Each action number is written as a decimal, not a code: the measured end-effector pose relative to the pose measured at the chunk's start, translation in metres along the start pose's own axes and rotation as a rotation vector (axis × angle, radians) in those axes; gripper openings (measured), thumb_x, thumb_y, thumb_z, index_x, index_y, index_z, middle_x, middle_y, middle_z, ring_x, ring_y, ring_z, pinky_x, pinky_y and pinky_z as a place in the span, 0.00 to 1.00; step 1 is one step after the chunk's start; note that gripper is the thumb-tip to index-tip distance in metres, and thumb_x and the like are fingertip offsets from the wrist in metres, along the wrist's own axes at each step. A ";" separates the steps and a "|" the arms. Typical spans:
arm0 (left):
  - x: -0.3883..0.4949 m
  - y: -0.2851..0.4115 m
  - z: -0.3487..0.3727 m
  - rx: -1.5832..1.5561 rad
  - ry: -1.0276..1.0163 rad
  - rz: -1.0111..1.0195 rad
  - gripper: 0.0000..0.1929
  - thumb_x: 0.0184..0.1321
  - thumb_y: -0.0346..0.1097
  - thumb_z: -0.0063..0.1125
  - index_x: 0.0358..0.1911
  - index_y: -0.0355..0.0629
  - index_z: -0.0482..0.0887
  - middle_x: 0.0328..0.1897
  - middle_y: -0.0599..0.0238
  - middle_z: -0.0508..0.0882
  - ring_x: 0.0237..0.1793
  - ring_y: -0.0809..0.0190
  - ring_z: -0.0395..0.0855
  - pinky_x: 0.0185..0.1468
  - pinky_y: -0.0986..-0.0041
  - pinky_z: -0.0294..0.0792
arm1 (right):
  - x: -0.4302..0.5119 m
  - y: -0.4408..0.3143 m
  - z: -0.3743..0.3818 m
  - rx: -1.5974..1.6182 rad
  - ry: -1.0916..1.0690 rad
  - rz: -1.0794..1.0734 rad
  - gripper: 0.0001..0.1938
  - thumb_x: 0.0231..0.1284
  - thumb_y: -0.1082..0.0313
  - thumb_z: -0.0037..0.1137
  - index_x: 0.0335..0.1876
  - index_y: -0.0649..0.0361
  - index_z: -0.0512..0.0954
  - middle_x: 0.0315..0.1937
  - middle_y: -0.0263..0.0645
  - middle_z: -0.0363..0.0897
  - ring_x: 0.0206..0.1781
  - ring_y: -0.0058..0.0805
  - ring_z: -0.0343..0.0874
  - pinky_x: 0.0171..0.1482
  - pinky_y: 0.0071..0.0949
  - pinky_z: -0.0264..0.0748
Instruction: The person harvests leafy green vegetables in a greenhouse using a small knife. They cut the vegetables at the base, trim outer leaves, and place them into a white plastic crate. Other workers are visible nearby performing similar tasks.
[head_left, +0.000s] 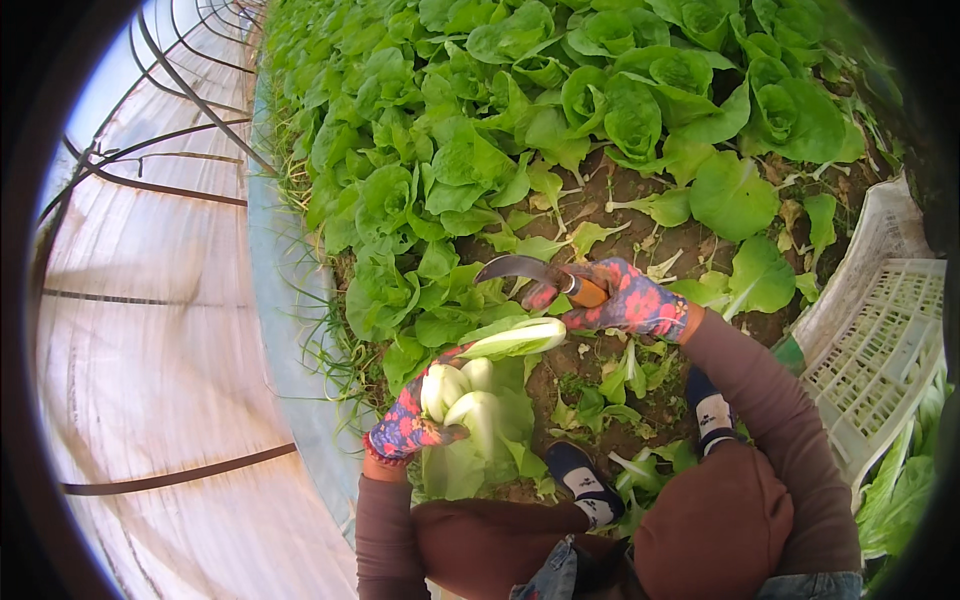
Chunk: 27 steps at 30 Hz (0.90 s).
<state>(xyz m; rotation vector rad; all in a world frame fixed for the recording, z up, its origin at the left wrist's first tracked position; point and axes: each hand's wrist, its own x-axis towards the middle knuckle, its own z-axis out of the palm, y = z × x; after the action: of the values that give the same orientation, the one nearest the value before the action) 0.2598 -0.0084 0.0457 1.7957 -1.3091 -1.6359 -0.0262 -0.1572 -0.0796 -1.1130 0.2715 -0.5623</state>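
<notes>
My left hand (405, 421), in a floral-print glove, grips a cut head of leafy cabbage (448, 391). Its pale stalk ends face up, and its green leaves hang below. One leaf with a thick white stalk (517, 339) sticks out above the head, its stalk end just below the fingers of my right hand; whether it is still joined to the head I cannot tell. My right hand (637, 301), gloved alike, holds a small sickle by its orange-brown wooden handle (589, 294). The curved dark blade (514, 267) points left, over the plants.
Dense growing cabbages (480, 150) fill the bed ahead. Loose leaves (735, 196) litter the brown soil (585, 195). At right, a white plastic crate (870, 367) stands beside more cut greens (900, 487). Plastic greenhouse sheeting (157, 375) with metal ribs runs along the left. My shoes (581, 480) are on the soil.
</notes>
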 end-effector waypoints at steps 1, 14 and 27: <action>0.000 -0.004 -0.001 -0.045 0.023 -0.003 0.46 0.30 0.31 0.78 0.62 0.41 0.71 0.59 0.65 0.77 0.60 0.64 0.73 0.66 0.69 0.64 | 0.000 -0.002 0.002 0.037 0.006 0.011 0.20 0.56 0.79 0.61 0.56 0.57 0.78 0.51 0.34 0.81 0.45 0.19 0.75 0.46 0.23 0.71; 0.021 -0.036 -0.015 -0.256 -0.057 -0.083 0.43 0.39 0.29 0.76 0.65 0.43 0.70 0.60 0.67 0.78 0.60 0.65 0.74 0.63 0.69 0.67 | 0.005 -0.004 0.012 -0.408 0.240 -0.034 0.15 0.54 0.78 0.64 0.49 0.61 0.78 0.45 0.36 0.83 0.43 0.22 0.81 0.45 0.25 0.77; 0.026 -0.016 -0.003 -0.206 0.029 -0.048 0.44 0.39 0.30 0.78 0.65 0.39 0.69 0.57 0.66 0.80 0.57 0.66 0.76 0.63 0.70 0.67 | 0.013 0.039 -0.009 0.230 0.396 0.294 0.30 0.60 0.77 0.56 0.70 0.60 0.65 0.48 0.42 0.84 0.30 0.10 0.76 0.23 0.11 0.67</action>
<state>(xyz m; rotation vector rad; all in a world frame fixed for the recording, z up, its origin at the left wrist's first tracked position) 0.2661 -0.0229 0.0188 1.7326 -1.0496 -1.6957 -0.0080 -0.1584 -0.1179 -0.7158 0.6847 -0.5321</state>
